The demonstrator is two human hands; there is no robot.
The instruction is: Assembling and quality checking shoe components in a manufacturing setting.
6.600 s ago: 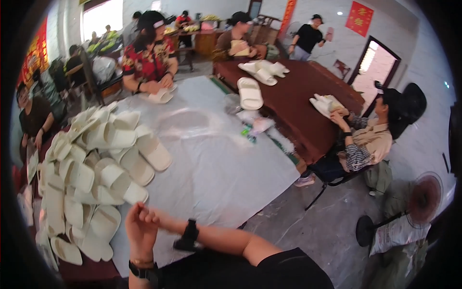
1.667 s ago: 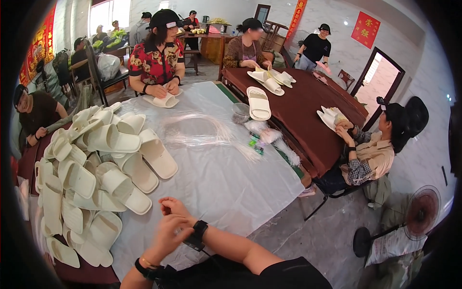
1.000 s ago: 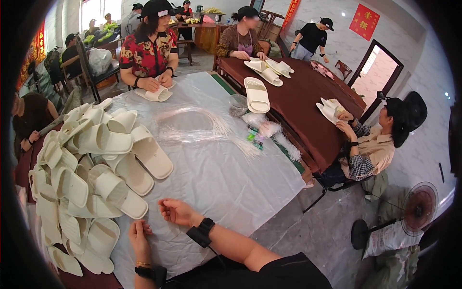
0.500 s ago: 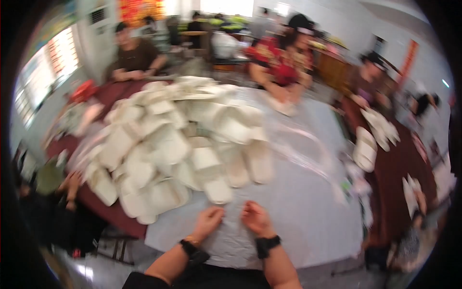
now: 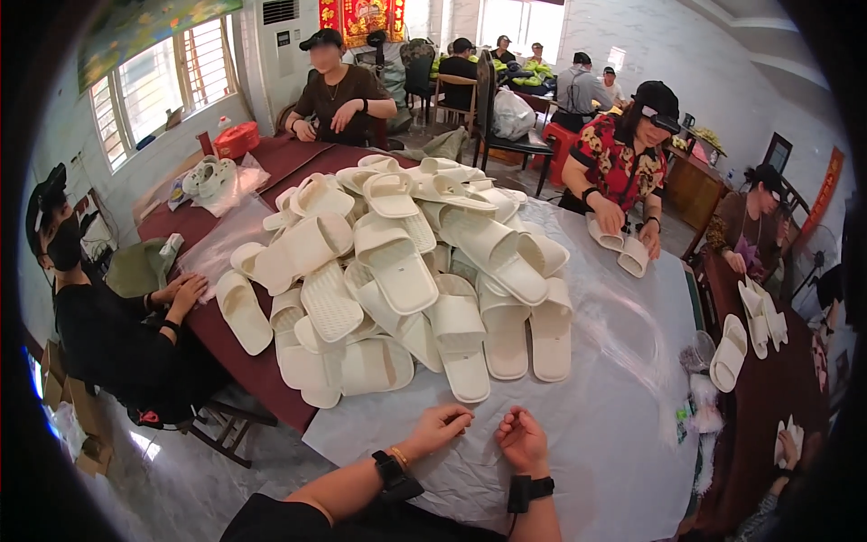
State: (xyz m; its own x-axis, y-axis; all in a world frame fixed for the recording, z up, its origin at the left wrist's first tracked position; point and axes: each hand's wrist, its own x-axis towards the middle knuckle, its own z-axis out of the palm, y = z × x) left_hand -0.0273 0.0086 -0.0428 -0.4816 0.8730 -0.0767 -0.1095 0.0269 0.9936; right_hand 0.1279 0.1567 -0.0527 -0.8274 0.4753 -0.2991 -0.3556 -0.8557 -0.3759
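Note:
A big heap of white slippers covers the middle of the table, tangled and stacked at many angles. My left hand is just in front of the heap, its fingers bent and pressed together with nothing seen in them. Beside it, a small gap away, my right hand is turned partly palm up with loosely curled fingers and no object in it. Closest to both hands is a slipper whose toe end points toward me; neither hand touches it. Each wrist wears a black strapped device.
Pale plastic sheeting lies over the dark red tablecloth. Across the table a person in a red patterned shirt handles a pair of slippers. Other people sit at left and far left. A second table on the right holds more slippers.
The whole view has swung, so the heap and my hands sit farther right and lower, and the blur is gone. Both hands remain apart and without slippers.

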